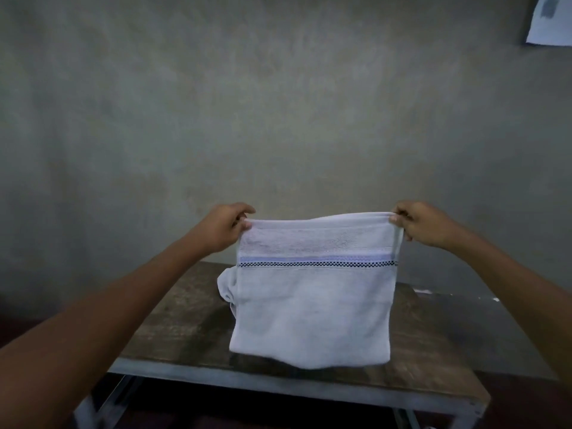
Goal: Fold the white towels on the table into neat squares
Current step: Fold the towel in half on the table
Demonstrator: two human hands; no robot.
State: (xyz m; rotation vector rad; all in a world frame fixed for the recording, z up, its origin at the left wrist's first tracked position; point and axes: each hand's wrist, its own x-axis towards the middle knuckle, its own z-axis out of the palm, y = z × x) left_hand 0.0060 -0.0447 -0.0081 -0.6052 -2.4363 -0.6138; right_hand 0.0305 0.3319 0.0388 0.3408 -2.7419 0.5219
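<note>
The step in hand looks like a mid-fold lift: the towel [312, 311] hangs in the air at about 6 o'clock from the middle of the view, in front of the table [173, 320]. Its lower edge is slightly blurred, low over the near part of the tabletop. The left hand [227, 226] pinches the top corner at the cloth's 10 o'clock, and the right hand [424, 222] pinches the corner at its 2 o'clock, thumb and fingers closed on the hem and the top edge drawn fairly taut between them. The cloth is soft white terry hanging as a near-square panel, and layers showing along its 3 o'clock edge suggest it is already doubled. A woven stripe band [315, 261], pale blue over a dark checkered line, crosses it below the top. The next move probably calls for laying it flat on the table with the corners matched, then folding it again and smoothing it. At the towel's 9 o'clock a bunched white cloth [226, 286], likely another towel, peeks out on the table. The tabletop is dark, worn and mottled, with a pale metal front rail [247, 379]. Behind is a rough grey-green plaster wall [278, 103], and a sheet of paper [551, 20] hangs at 1 o'clock.
</note>
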